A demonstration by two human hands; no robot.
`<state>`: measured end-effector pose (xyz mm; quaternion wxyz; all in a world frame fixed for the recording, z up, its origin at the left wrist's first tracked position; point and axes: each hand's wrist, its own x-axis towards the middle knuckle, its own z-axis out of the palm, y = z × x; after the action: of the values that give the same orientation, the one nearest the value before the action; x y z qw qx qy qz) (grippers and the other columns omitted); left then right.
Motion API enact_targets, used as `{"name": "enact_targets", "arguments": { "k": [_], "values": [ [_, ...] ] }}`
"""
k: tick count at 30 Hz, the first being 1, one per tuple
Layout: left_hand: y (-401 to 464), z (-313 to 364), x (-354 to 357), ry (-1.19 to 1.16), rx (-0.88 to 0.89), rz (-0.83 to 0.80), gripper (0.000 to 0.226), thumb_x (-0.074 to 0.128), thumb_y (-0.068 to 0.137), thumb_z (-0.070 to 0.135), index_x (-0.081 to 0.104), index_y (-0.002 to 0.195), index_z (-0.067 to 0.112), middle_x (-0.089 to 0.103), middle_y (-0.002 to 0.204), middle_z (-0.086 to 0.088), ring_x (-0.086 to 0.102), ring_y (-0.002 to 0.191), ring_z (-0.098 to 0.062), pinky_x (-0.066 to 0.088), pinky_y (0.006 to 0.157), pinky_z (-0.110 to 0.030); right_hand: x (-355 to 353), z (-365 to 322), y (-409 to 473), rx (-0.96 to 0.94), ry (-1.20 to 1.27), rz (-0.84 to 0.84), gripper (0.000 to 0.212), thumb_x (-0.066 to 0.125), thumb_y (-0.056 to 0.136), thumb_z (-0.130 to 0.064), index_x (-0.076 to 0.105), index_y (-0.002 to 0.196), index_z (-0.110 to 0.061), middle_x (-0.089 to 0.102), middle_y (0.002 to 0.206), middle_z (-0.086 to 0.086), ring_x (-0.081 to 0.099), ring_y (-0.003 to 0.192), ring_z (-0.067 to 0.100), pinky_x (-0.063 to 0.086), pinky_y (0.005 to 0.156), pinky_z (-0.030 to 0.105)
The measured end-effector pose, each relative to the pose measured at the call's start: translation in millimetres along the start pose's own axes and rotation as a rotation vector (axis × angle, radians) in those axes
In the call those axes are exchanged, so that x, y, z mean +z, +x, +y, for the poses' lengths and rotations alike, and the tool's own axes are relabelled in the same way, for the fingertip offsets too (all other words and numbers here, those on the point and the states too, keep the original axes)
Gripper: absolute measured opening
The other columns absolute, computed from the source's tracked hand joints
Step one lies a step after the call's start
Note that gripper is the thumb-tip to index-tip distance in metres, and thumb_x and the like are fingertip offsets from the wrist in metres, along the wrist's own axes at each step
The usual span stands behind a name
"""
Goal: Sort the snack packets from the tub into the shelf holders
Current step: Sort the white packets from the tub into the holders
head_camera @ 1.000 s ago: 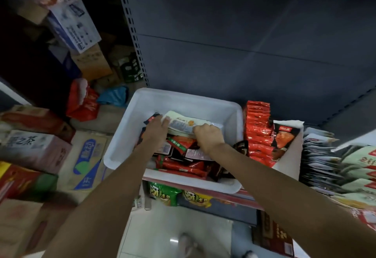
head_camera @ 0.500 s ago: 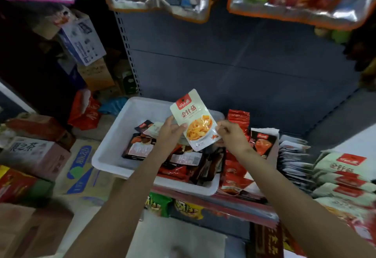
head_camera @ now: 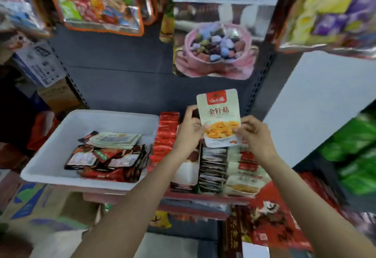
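The white tub (head_camera: 61, 154) sits on the shelf and holds a pile of dark and red packets plus a stack of pale packets (head_camera: 116, 141). Right of the tub, the shelf holders (head_camera: 213, 168) carry upright rows of red, dark and pale packets. The pale snack packet (head_camera: 220, 117), which was above the tub half a second ago, is now held upright right of the tub, above the holders. The left hand (head_camera: 191, 129) pinches its lower left edge; the right hand (head_camera: 254, 131) pinches its lower right corner. Both hands have moved rightward away from the tub.
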<state>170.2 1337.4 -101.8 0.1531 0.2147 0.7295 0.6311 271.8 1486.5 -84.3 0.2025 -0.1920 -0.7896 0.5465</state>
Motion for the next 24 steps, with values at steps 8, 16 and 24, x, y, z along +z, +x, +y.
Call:
{"name": "enact_targets", "arguments": {
  "k": [8,16,24],
  "values": [
    [-3.2,1.0,74.9,0.350,0.097,-0.093,0.041,0.062,0.090,0.014,0.034,0.115,0.031,0.068,0.091,-0.001,0.066,0.081,-0.014,0.055,0.074,-0.037,-66.2,54.0,-7.5,0.060,-0.333,0.074,0.013,0.071,0.079,-0.006,0.059,0.077,-0.010,0.062,0.087,0.008,0.059,0.078,0.021,0.040,0.066,0.028],
    [-10.8,8.4,85.6,0.453,0.135,-0.087,0.030,0.069,0.083,0.012,0.052,0.108,0.019,0.058,0.085,0.010,0.056,0.075,-0.003,0.045,0.068,-0.015,-86.7,51.5,-16.4,-0.011,-0.206,0.097,0.019,0.063,0.087,-0.010,0.055,0.101,-0.018,0.056,0.087,-0.006,0.053,0.073,0.003,0.042,0.057,0.007],
    [-12.4,4.3,84.3,0.772,0.223,-0.157,0.013,0.054,0.091,0.006,0.051,0.094,0.018,0.061,0.086,-0.003,0.059,0.078,-0.016,0.049,0.068,-0.031,-81.8,57.8,-14.3,-0.129,-0.598,-0.105,0.016,0.057,0.088,-0.006,0.059,0.100,-0.016,0.067,0.095,0.004,0.061,0.084,0.021,0.049,0.069,0.031]
  ]
}}
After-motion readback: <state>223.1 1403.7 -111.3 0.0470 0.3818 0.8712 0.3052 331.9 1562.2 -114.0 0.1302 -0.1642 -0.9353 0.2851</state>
